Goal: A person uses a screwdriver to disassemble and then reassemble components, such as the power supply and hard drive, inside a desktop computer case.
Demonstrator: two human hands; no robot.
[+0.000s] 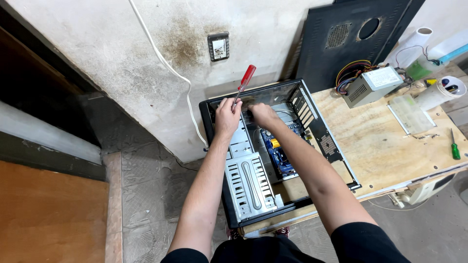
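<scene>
An open black computer case (pixel 331 146) lies on its side on a plywood table, with a blue circuit board (pixel 278 153) and a grey metal drive cage (pixel 248 187) inside. My left hand (pixel 227 116) is at the case's far end and holds a red-handled screwdriver (pixel 245 82), its handle sticking up toward the wall. My right hand (pixel 263 115) reaches into the case just right of it, fingers curled down inside; what they touch is hidden.
A grey power supply (pixel 373 85) with coloured wires sits on the plywood table (pixel 385 146), beside a clear plastic box (pixel 412 113), a white cup (pixel 438 92) and a green screwdriver (pixel 454 146). A black side panel (pixel 341 39) leans on the wall. A white cable (pixel 165 63) hangs down the wall.
</scene>
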